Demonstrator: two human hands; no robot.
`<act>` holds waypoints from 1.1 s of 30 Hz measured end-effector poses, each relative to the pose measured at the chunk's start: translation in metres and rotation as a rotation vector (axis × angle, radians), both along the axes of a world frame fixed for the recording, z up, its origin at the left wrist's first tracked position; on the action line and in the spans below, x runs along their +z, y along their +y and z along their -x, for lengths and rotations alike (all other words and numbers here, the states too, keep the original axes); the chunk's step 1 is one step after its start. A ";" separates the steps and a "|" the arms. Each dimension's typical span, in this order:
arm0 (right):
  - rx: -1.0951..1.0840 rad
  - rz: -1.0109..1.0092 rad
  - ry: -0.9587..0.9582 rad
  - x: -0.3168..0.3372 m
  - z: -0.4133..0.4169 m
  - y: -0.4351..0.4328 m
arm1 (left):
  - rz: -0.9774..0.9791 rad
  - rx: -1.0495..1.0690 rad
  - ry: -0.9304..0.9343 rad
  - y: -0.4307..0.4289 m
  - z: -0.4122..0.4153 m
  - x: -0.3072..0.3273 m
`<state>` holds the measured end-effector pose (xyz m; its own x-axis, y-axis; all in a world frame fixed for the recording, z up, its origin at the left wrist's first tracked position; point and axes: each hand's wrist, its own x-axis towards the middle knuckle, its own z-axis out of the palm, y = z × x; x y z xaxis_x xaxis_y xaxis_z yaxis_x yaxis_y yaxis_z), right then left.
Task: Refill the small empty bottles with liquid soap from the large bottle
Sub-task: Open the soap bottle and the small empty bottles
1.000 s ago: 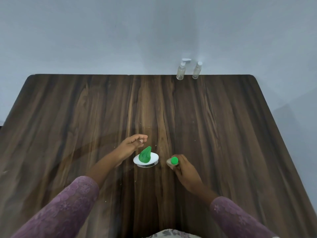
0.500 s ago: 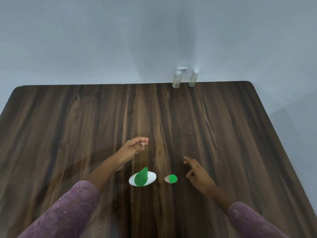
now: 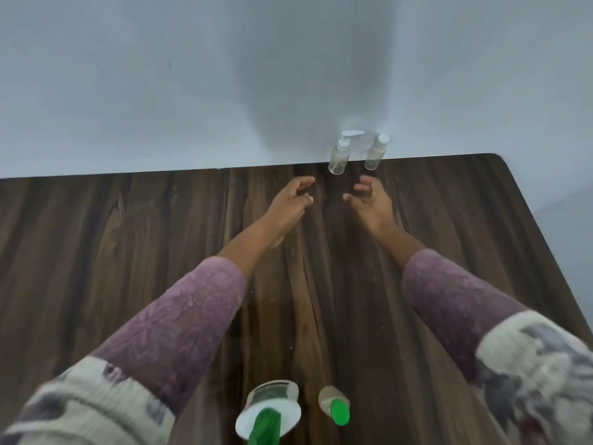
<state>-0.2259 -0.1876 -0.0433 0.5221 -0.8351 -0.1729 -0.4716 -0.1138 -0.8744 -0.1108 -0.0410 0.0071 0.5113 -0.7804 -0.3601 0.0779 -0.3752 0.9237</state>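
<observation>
your left hand (image 3: 290,200) and right hand (image 3: 370,200): empty, fingers loose, just short of small clear plastic pump bottle (image 3: 338,159) and clear capped bottle (image 3: 375,154), far beyond large green-pump soap bottle (image 3: 269,406). both look unfilled; pouring not begun.

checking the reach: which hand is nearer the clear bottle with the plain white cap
Right. The right hand is just short of the capped bottle, not touching; the left hand is farther left, past the pump bottle.

The left hand (image 3: 290,200) and right hand (image 3: 369,199), the latter having released the green-capped bottle (image 3: 333,404), have extended toward the table's (image 3: 128,236) far edge, near the pump bottle (image 3: 339,157) and clear capped bottle (image 3: 375,154).
</observation>
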 end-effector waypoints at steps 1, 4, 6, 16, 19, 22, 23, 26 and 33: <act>-0.027 0.005 -0.006 0.001 -0.015 -0.009 | 0.001 0.004 -0.013 -0.015 -0.006 -0.003; -0.056 0.063 0.045 -0.001 -0.051 -0.030 | -0.043 0.015 -0.030 -0.052 -0.023 -0.014; -0.084 0.115 0.056 -0.006 -0.067 -0.039 | -0.070 0.006 -0.034 -0.070 -0.031 -0.016; -0.010 0.286 0.126 -0.021 -0.078 -0.058 | -0.025 -0.019 -0.037 -0.103 -0.030 -0.034; 0.028 0.294 0.161 -0.017 -0.056 -0.051 | -0.043 -0.083 -0.034 -0.088 -0.021 -0.034; 0.052 0.230 0.137 -0.013 -0.021 -0.025 | -0.095 -0.210 -0.013 -0.059 -0.001 -0.025; 0.065 0.212 0.131 -0.010 -0.006 -0.013 | -0.116 -0.263 -0.007 -0.047 0.009 -0.019; 0.121 0.201 0.125 -0.008 0.041 0.021 | -0.177 -0.419 0.023 -0.014 0.037 -0.012; 0.125 0.159 0.132 -0.013 0.159 0.110 | -0.248 -0.500 0.038 0.065 0.075 0.010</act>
<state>-0.3846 -0.0778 -0.0565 0.6045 -0.7878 -0.1177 -0.5541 -0.3097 -0.7727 -0.1861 0.0245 0.0172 0.0836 -0.8141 -0.5747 -0.1339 -0.5807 0.8030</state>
